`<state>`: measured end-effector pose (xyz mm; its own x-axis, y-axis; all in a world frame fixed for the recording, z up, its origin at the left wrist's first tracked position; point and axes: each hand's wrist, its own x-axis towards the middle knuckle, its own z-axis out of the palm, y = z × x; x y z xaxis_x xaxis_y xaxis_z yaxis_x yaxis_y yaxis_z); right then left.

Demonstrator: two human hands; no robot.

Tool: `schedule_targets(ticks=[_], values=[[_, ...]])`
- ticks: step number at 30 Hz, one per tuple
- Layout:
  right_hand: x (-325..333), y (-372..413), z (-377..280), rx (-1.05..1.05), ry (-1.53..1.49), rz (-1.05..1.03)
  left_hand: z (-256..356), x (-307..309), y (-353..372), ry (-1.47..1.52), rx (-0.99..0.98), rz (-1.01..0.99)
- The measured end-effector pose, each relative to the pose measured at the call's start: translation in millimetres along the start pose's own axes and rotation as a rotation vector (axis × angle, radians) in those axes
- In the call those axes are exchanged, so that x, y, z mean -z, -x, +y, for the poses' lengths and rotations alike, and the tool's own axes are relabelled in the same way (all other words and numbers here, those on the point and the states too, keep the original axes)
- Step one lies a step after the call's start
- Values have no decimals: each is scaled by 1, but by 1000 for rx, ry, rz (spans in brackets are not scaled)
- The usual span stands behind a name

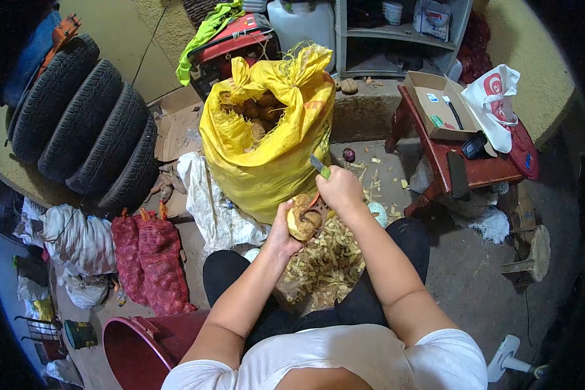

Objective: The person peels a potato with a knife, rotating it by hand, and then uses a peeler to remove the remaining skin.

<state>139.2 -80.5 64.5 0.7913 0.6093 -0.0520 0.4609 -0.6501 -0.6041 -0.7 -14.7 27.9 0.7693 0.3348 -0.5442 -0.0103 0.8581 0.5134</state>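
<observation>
A large, partly peeled potato (303, 218) rests in my left hand (283, 229), with brown skin on part of it and pale flesh showing at its left. My right hand (340, 190) is closed around a tool with a green part (325, 171) and a grey blade-like end pointing up and left. A thin orange-red piece shows between that hand and the potato. Below both hands, a heap of peelings (325, 263) lies between my legs. Just beyond them stands an open yellow sack (266, 166) with brown potatoes (259, 112) inside.
Stacked tires (84, 123) and red net bags of onions (157, 260) are at the left. A maroon bin (169, 338) lies near my left elbow. To the right stands a red table (494, 170) with a cardboard box (435, 130); a small stool (536, 253) is beyond.
</observation>
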Motion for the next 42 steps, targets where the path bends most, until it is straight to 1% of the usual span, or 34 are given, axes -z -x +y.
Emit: schedule_targets(ticks=[1, 3, 4, 6, 7, 8, 10, 11, 12, 14, 15, 16, 18, 19, 21, 22, 24, 28, 30, 32, 33, 34, 36, 37, 39, 40, 42], values=[[1, -2, 2, -1, -1, 1, 0, 5, -1, -1, 0, 0], [4, -6, 8, -37, -32, 11, 0, 15, -3, -29, 21, -127], [6, -10, 13, -40, -32, 12, 0, 18, 0, -31, 24, -127], [11, -21, 26, -128, -14, 92, 3, 20, 7, -21, 67, -182], [14, -27, 33, -164, 31, 120, 3, 7, 16, 57, 32, -77], [15, -30, 39, -167, 25, 121, 8, 15, 15, 51, 33, -75], [21, -33, 45, -226, -12, 228, 21, 28, 15, 133, 214, -509], [19, -36, 51, -235, -37, 257, 14, 26, 9, -9, 78, -80], [20, -35, 49, -231, -34, 254, 15, 28, 8, -4, 76, -79], [21, -31, 47, -219, -252, 138, 17, 34, 4, 72, 145, -117], [6, -34, 53, -169, -340, 89, 16, 32, 3, 48, 115, -96], [7, -21, 41, -78, -276, 103, 16, 30, 2, 48, 114, -97], [11, -2, 16, -18, -67, 119, 16, 25, 2, 110, 48, -76], [9, 0, 14, -16, -67, 118, 16, 23, 2, 111, 46, -75], [4, 4, 10, 55, -73, 208, 14, 17, 2, 5, 3, 40], [3, 6, 8, 52, -74, 208, 12, 17, 0, 3, 5, 41], [5, 12, 1, 110, -81, 251, 9, 20, -7, 108, -22, -4], [3, 22, -8, 150, -65, 209, 5, 16, -13, 122, -31, 6], [0, 21, -8, 157, -59, 201, 3, 12, -11, 22, -30, 42], [-1, 19, -6, 166, -34, 217, -3, 12, -13, 3, -41, 24], [1, 18, -6, 163, -34, 219, -5, 11, -13, -14, -54, 6], [5, 17, -5, 126, -7, 179, -5, 12, -11, -17, -52, 4], [8, 12, -2, 90, 20, 139, -3, 15, -6, -107, 34, -78], [8, 7, 2, 58, 18, 128, -3, 16, -4, -108, 34, -79], [11, 1, 6, -8, 13, 89, -3, 17, -1, -108, 36, -229], [11, 0, 7, -13, 11, 90, -3, 16, -1, -111, 41, -230], [9, -1, 9, 7, 24, 39, -3, 16, 1, -83, 48, -168]])
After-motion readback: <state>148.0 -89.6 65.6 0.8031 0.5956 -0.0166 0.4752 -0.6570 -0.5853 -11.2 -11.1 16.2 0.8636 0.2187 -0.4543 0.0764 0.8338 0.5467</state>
